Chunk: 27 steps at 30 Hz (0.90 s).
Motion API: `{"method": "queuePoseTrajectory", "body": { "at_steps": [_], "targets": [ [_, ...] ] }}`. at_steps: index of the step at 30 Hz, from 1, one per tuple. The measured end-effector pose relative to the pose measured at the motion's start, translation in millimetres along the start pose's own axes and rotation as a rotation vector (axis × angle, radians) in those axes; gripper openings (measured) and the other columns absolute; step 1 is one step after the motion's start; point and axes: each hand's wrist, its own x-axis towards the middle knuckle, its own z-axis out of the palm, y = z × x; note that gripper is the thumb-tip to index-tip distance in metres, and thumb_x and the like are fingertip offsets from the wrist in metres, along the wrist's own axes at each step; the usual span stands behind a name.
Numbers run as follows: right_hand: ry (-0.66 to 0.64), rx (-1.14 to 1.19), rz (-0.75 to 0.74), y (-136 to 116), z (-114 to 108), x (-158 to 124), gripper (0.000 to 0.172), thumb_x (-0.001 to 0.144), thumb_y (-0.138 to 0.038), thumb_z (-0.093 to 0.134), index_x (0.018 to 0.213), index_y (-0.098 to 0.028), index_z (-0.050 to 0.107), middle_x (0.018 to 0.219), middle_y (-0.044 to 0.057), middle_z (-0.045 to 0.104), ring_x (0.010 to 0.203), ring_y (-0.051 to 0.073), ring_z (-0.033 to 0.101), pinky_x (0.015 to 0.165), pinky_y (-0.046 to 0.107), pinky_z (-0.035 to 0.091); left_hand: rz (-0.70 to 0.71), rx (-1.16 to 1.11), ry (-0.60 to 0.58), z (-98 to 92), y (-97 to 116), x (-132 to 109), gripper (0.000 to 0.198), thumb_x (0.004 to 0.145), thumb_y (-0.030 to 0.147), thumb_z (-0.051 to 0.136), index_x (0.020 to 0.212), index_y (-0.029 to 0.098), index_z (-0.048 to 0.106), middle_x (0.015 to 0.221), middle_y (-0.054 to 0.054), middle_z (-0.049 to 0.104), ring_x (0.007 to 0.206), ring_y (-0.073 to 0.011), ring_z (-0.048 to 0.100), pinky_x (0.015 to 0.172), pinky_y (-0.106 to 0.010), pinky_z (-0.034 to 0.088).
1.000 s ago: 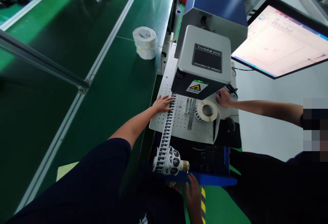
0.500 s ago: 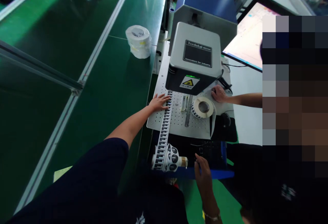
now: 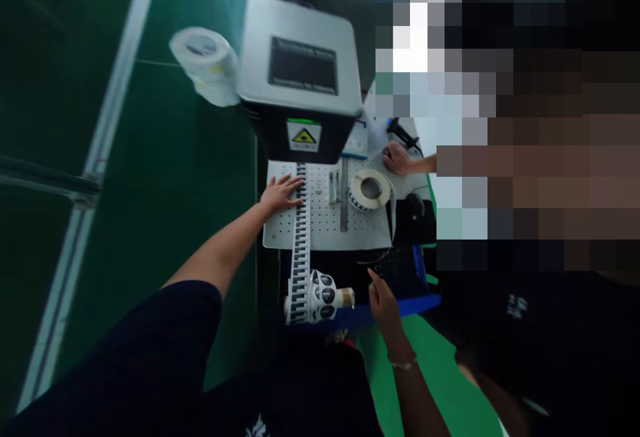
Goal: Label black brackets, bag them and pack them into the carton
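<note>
Head view | left grip (image 3: 280, 195) spread on label strip (image 3: 301, 237) | right grip (image 3: 383, 297) parted near blue tray (image 3: 423, 304) | inside: keyboard (image 3: 400, 280), apparently

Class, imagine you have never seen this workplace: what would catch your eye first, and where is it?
First, the big silver-and-black machine head at upper middle, with a yellow warning sign on its front. Next, the long black-and-white label strip, running up from beside a roll of round stickers onto the holed metal plate, under the left hand's fingertips. The right hand, index finger out, is right of that roll.
</note>
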Motion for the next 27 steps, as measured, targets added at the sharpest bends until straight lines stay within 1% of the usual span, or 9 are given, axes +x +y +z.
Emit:
{"method": "queuePoseTrajectory", "body": {
  "at_steps": [3, 8, 11, 13, 16, 20, 24, 25, 27],
  "targets": [
    [0.040, 0.005, 0.003, 8.1, 1.5, -1.1, 0.050, 0.091, -0.039, 0.042, 0.131, -0.014, 0.058, 0.113, 0.014, 0.068, 0.096, 0.022, 0.065, 0.086, 0.035, 0.053, -0.005, 0.028, -0.005, -2.1, 0.4, 1.4, 0.072, 0.086, 0.056, 0.052, 0.151, 0.035, 0.028, 0.158, 0.003, 0.032, 0.147, -0.0288, 0.021, 0.119, -0.055, 0.007],
    [0.044, -0.008, 0.122, 53.0, 3.0, -16.2, 0.057, 0.087, -0.046, 0.043, 0.128, -0.011, 0.060, 0.097, 0.013, 0.071, 0.081, 0.022, 0.067, 0.072, 0.034, 0.055, -0.015, 0.032, -0.006, -1.2, -1.5, 3.4, 0.072, 0.087, 0.059, 0.050, 0.151, 0.035, 0.027, 0.158, 0.004, 0.030, 0.148, -0.0272, 0.018, 0.120, -0.053, 0.005],
    [0.017, -0.017, 0.152, 65.6, 3.8, -22.5, 0.059, 0.085, -0.047, 0.044, 0.128, -0.011, 0.060, 0.091, 0.012, 0.070, 0.076, 0.022, 0.067, 0.068, 0.034, 0.055, -0.014, 0.024, -0.009, -0.7, -1.3, 2.1, 0.072, 0.087, 0.059, 0.049, 0.151, 0.035, 0.027, 0.158, 0.004, 0.030, 0.148, -0.0273, 0.019, 0.120, -0.053, 0.004],
    [-0.002, -0.034, 0.169, 67.3, 4.1, -21.9, 0.061, 0.084, -0.048, 0.043, 0.129, -0.010, 0.060, 0.089, 0.012, 0.070, 0.075, 0.023, 0.067, 0.067, 0.034, 0.055, -0.013, 0.024, -0.008, -1.1, -1.1, 1.7, 0.072, 0.087, 0.059, 0.049, 0.151, 0.036, 0.027, 0.158, 0.004, 0.030, 0.148, -0.0276, 0.019, 0.120, -0.053, 0.004],
    [-0.030, -0.096, 0.178, 65.0, 3.4, -16.2, 0.063, 0.085, -0.047, 0.038, 0.130, -0.008, 0.058, 0.093, 0.014, 0.071, 0.081, 0.024, 0.068, 0.072, 0.036, 0.056, -0.013, 0.031, -0.003, -2.7, -0.9, 2.0, 0.071, 0.087, 0.058, 0.049, 0.151, 0.036, 0.027, 0.158, 0.005, 0.031, 0.148, -0.0275, 0.019, 0.120, -0.054, 0.004],
    [-0.070, -0.169, 0.215, 58.7, 0.8, -9.9, 0.062, 0.085, -0.039, 0.034, 0.134, -0.006, 0.054, 0.096, 0.014, 0.071, 0.082, 0.023, 0.068, 0.076, 0.035, 0.055, -0.012, 0.033, -0.003, -4.2, 0.7, 1.5, 0.072, 0.086, 0.057, 0.052, 0.151, 0.037, 0.028, 0.158, 0.005, 0.031, 0.148, -0.0272, 0.020, 0.120, -0.054, 0.007],
    [-0.129, -0.265, 0.314, 52.9, -1.0, -7.5, 0.059, 0.088, -0.028, 0.035, 0.143, -0.012, 0.045, 0.112, 0.012, 0.070, 0.089, 0.021, 0.068, 0.080, 0.031, 0.052, -0.014, 0.017, 0.000, -3.0, 2.8, -1.0, 0.071, 0.087, 0.053, 0.054, 0.151, 0.036, 0.027, 0.158, 0.004, 0.030, 0.147, -0.0284, 0.020, 0.120, -0.056, 0.005],
    [-0.142, -0.299, 0.353, 52.0, -1.0, -6.3, 0.058, 0.089, -0.026, 0.036, 0.145, -0.013, 0.043, 0.114, 0.012, 0.070, 0.090, 0.021, 0.068, 0.080, 0.030, 0.051, -0.013, 0.013, 0.001, -2.3, 2.9, -1.2, 0.071, 0.088, 0.052, 0.054, 0.151, 0.035, 0.027, 0.158, 0.004, 0.030, 0.147, -0.0285, 0.020, 0.120, -0.056, 0.004],
    [-0.172, -0.365, 0.435, 50.5, -0.7, -2.8, 0.059, 0.089, -0.022, 0.038, 0.148, -0.016, 0.040, 0.107, 0.012, 0.072, 0.087, 0.022, 0.068, 0.078, 0.030, 0.050, -0.006, 0.005, 0.002, -0.9, 2.6, -1.1, 0.070, 0.089, 0.051, 0.054, 0.151, 0.032, 0.028, 0.159, 0.002, 0.030, 0.148, -0.0286, 0.018, 0.120, -0.055, 0.001]
  ]
}}
